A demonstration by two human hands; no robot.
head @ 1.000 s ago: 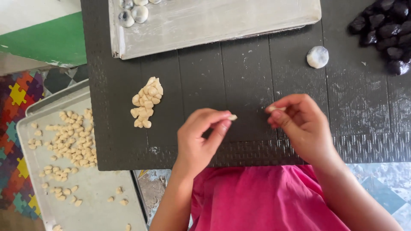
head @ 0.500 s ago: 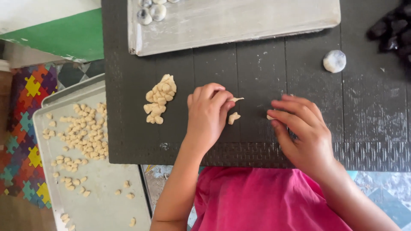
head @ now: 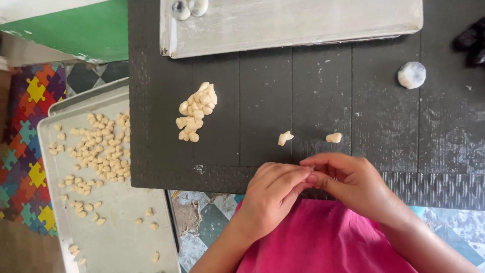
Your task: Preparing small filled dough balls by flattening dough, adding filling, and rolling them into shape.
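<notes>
Head view: closest in, over the pink clothing [head: 323,237], the left hand [head: 270,199] and the right hand [head: 353,184] meet fingertip to fingertip at the near edge of the dark table [head: 262,106]. The fingers of both are drawn in narrow, pinched together, but whatever sits between them is hidden, so I cannot tell whether either hand holds a bit of dough.

Just beyond the hands, on the table, lie two small dough pieces: one [head: 285,137] beyond the left hand, the other [head: 333,137] beyond the right, a little apart from each other. They lie loose near the table's front edge, so a sweep of a wrist or sleeve could, I judge, knock them off onto the lap or floor.

Further left on the table sits a small heap of dough pieces [head: 195,112]. It is piled loosely and a nudge could scatter it.

Beside the table's left edge, lower down, a metal tray [head: 116,237] holds many shaped bits [head: 96,151]; part of it seems tucked under the table, so anything carried there must clear that edge.

Farther back on the table, a round pale lump [head: 411,75] rests to the right, with dark lumps [head: 472,40] at the far right corner. A whitish board [head: 293,23] spans the far side, carrying two round pieces [head: 189,7].
</notes>
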